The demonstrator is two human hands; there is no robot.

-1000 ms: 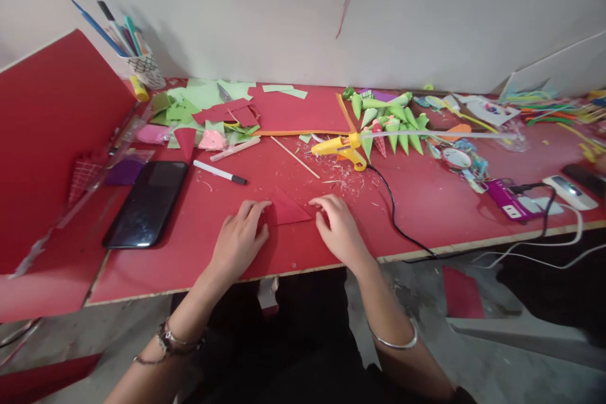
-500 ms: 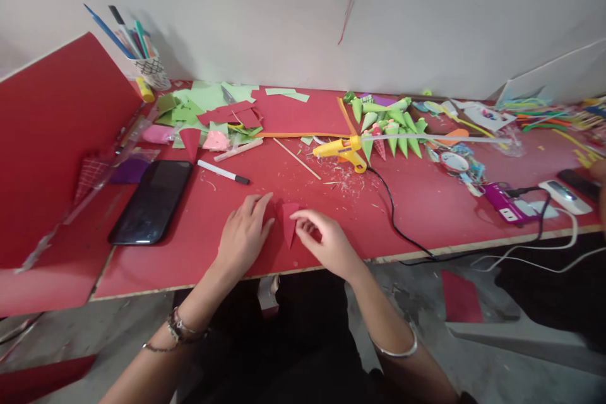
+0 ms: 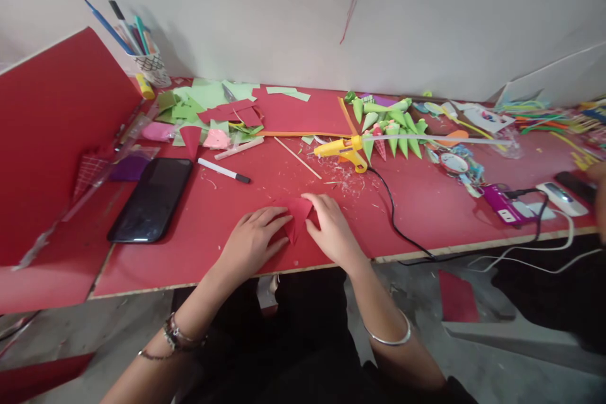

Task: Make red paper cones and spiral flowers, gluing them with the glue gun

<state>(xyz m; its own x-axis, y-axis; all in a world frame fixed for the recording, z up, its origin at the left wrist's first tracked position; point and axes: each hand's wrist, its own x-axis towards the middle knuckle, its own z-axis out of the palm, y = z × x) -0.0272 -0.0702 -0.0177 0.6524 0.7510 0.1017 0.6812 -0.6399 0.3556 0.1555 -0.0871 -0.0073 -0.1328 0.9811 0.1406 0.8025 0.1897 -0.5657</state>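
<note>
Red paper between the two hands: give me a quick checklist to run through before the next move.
1. Left hand at the red paper: ok, its fingers are at the paper's left side.
2. Right hand at the paper: ok, thumb and forefinger at its right side; how firmly they hold it, cannot tell.
3. Paper edges lined up: cannot tell, the hands cover part of them.
4. Yellow glue gun apart from both hands: ok, it lies beyond them; whether it is hot, cannot tell.
5. Black cord away from the right hand: ok.
6. Loose shavings cleared up: not ok, they lie scattered below the gun.
</note>
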